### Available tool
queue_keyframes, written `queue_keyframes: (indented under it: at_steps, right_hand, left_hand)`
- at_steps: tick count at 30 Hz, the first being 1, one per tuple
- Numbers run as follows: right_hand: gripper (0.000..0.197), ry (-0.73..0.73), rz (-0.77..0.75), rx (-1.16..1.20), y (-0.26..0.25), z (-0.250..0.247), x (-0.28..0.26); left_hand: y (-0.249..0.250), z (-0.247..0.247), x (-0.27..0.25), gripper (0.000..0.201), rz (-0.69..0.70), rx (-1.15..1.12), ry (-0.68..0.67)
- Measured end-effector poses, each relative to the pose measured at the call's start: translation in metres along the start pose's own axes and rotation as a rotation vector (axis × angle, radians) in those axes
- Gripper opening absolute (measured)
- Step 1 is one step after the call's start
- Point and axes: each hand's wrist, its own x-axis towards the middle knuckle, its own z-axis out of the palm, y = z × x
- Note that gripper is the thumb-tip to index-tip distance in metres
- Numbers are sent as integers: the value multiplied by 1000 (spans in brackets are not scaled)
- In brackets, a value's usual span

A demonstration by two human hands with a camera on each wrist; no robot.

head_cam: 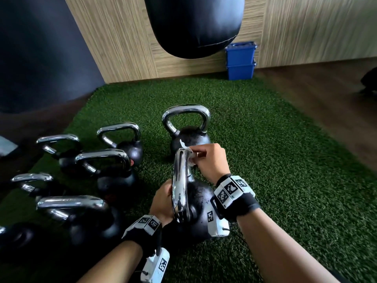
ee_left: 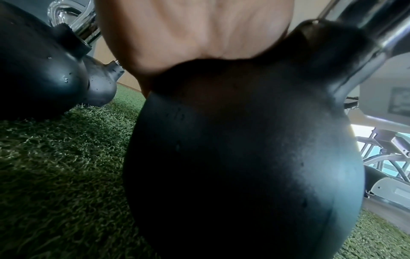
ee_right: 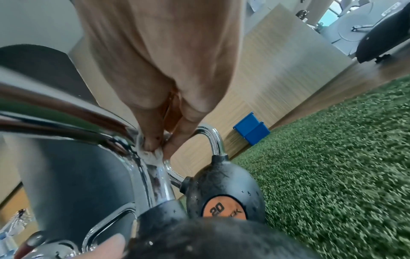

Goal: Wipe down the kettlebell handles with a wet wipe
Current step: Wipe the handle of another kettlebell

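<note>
The nearest kettlebell (head_cam: pixel 195 211) stands on the green artificial turf (head_cam: pixel 275 160), near centre. Its body is a matte black, slightly pitted sphere; its handle (head_cam: pixel 179 184) is a polished chrome loop that mirrors the surroundings.

The right hand (head_cam: pixel 210 160) pinches a crumpled white wet wipe (head_cam: pixel 190 158) between thumb and fingertips and presses it against the far bend of the handle. In the right wrist view the wipe (ee_right: pixel 150 154) is bunched, damp-looking and wrapped part-way around the chrome bar.

The left hand (head_cam: pixel 163 201) grips the handle at its near left side, fingers curled around the bar; the palm (ee_left: pixel 195 29) lies against the top of the black sphere.

A second kettlebell (head_cam: pixel 188 127) stands just beyond, with an orange disc marked "20" (ee_right: pixel 224 208). Further chrome-handled kettlebells (head_cam: pixel 102 170) are grouped to the left. A smooth black punch bag (head_cam: pixel 193 23) hangs in front of a wood-grain wall, with two stacked blue plastic bins (head_cam: pixel 240 61) at far right.
</note>
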Motion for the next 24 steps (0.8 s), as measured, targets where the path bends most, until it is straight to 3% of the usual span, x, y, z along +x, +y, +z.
queue_keyframes:
  at_steps: [6, 10, 12, 16, 21, 24]
  right_hand:
    - [31, 44, -336, -136, -29, -24, -25]
    - [29, -41, -493, -143, -45, -37, -46]
    - [30, -90, -528, -174, -48, -42, -47]
    - [22, -154, -403, -199, -54, -47, -38]
    - [18, -198, -252, -129, -54, -51, -65]
    - [16, -268, -44, 76, -56, -56, -79]
  left_hand:
    - [-8, -3, 7, 71, 34, 61, 28]
    - [-8, -1, 8, 43, 79, 62, 15]
    - [-9, -2, 10, 39, 91, 55, 11]
    - [-14, -2, 14, 63, 95, 47, 4]
    - [-16, -3, 16, 68, 97, 91, 11]
    - [-15, -3, 15, 62, 113, 141, -2]
